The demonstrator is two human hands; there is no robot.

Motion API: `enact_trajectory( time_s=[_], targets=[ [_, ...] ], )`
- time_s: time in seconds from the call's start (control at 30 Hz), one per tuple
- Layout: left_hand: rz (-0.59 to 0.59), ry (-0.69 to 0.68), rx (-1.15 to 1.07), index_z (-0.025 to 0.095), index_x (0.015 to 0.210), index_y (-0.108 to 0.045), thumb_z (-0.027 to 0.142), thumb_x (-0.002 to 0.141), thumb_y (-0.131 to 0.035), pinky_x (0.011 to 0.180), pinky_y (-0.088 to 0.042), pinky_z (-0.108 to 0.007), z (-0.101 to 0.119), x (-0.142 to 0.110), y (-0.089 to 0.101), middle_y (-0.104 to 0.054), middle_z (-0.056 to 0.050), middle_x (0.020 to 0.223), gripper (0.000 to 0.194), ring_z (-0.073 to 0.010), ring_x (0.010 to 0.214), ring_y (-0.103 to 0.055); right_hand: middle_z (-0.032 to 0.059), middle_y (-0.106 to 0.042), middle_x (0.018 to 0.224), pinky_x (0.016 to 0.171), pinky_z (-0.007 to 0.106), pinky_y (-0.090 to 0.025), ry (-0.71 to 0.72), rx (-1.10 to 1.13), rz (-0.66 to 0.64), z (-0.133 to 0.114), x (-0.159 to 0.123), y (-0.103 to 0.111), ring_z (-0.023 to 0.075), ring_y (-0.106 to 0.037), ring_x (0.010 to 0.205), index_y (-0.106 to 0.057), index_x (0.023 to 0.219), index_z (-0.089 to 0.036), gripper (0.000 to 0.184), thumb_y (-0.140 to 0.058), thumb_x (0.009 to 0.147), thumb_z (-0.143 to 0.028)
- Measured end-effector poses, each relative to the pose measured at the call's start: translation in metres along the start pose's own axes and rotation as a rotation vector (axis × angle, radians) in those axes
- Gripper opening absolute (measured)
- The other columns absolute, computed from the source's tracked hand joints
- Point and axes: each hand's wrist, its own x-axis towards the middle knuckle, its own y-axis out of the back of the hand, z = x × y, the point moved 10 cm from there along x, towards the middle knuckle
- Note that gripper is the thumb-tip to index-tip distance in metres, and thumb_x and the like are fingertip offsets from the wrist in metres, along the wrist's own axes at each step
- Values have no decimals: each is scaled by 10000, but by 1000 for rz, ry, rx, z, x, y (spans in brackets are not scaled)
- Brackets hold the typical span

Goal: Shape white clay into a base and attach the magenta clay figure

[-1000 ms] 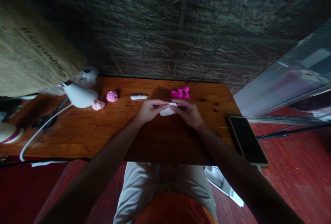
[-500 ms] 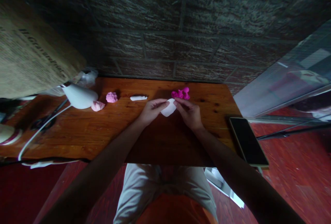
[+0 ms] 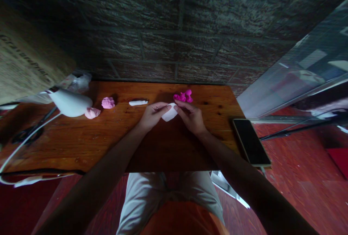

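A thin white flattened piece (image 3: 169,114), which looks like modelling clay, is held up over the table between both hands. My left hand (image 3: 151,116) pinches its left edge between thumb and fingers. On its other side, my right hand (image 3: 193,120) grips the upper right edge the same way. Just beyond the right fingers are several bright magenta knobbed pieces (image 3: 183,96), partly hidden by them; I cannot tell what they are. A white stick-shaped roll (image 3: 137,103) lies left of the hands. Farther left sit two crumpled pink lumps, one darker (image 3: 108,102) and one paler (image 3: 92,113).
Along the left of the wooden table (image 3: 70,144) are a white cone-shaped object (image 3: 72,103) with a cable, dark scissors (image 3: 25,134) and a printed paper bag (image 3: 29,57). A phone (image 3: 251,142) lies at the right edge. A stone-patterned wall (image 3: 154,46) stands behind.
My view has swung slightly to the right, so the table and its objects sit farther left in the picture. Both hands keep hold of the white piece.
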Motion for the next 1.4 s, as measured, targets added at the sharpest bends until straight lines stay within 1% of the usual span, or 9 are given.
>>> enact_trajectory(
  time_s=[0.17, 0.3, 0.4, 0.5, 0.6, 0.7, 0.93, 1.17, 1.4],
  targets=[
    [-24, -32, 51, 159, 922, -769, 452, 756, -771, 737, -523, -282, 2, -1, 0, -767, -55, 893, 337, -157, 763, -665, 33, -750, 1113, 931, 338, -541, 92, -57, -96, -13, 3, -6, 181, -695, 1019, -739, 1138, -298, 246, -605, 932, -309],
    [-39, -49, 57, 161, 940, -756, 451, 738, -785, 716, -529, -280, 0, -2, -2, -768, -62, 905, 354, -167, 772, -680, 20, -764, 1047, 896, 327, -550, 76, -59, -130, -10, 1, -10, 177, -705, 961, -761, 1063, -296, 204, -610, 930, -327],
    [-22, -55, 40, 164, 994, -743, 457, 737, -784, 690, -533, -279, 0, -2, -3, -772, -69, 921, 391, -173, 763, -689, 16, -767, 1053, 905, 327, -556, 31, -21, -83, -2, 0, -9, 178, -715, 965, -739, 1110, -295, 230, -640, 907, -333],
    [41, -63, 34, 160, 963, -744, 461, 754, -772, 687, -533, -276, 2, -2, 2, -774, -76, 937, 368, -169, 763, -689, 16, -768, 1059, 934, 341, -561, -28, 31, -36, 7, -1, -6, 183, -725, 974, -696, 1195, -293, 334, -693, 864, -345],
    [114, -63, 7, 162, 965, -737, 460, 738, -786, 677, -531, -274, 2, -2, 10, -774, -74, 945, 378, -166, 755, -688, 15, -767, 1085, 968, 355, -559, -49, 60, -59, 9, -2, -9, 192, -727, 998, -728, 1122, -284, 294, -724, 836, -352],
    [134, -63, -8, 171, 1005, -732, 449, 711, -811, 697, -541, -292, 1, -2, 13, -777, -64, 921, 412, -173, 758, -697, 11, -773, 1072, 977, 355, -559, -61, 81, -38, 9, -2, -8, 191, -730, 992, -759, 1031, -271, 214, -710, 843, -361],
    [122, -60, -18, 172, 910, -775, 438, 671, -840, 833, -560, -352, 3, -3, 9, -784, -74, 949, 363, -197, 844, -714, 13, -784, 1030, 894, 358, -593, -123, 142, -5, 13, -4, -5, 199, -740, 931, -776, 997, -273, 209, -705, 839, -389],
    [97, -56, 21, 170, 878, -782, 433, 679, -831, 812, -566, -351, -3, -4, 10, -784, -76, 909, 334, -194, 820, -711, 8, -789, 995, 875, 352, -592, -101, 94, -35, 9, -4, -7, 193, -740, 904, -787, 946, -278, 176, -685, 855, -390],
    [76, -135, 71, 155, 931, -744, 407, 725, -801, 841, -566, -332, 11, -3, 7, -778, -78, 942, 330, -184, 864, -717, 36, -777, 1044, 906, 352, -583, -105, 127, 3, 11, -1, -4, 192, -730, 953, -756, 1011, -242, 262, -695, 844, -435]
  ],
)
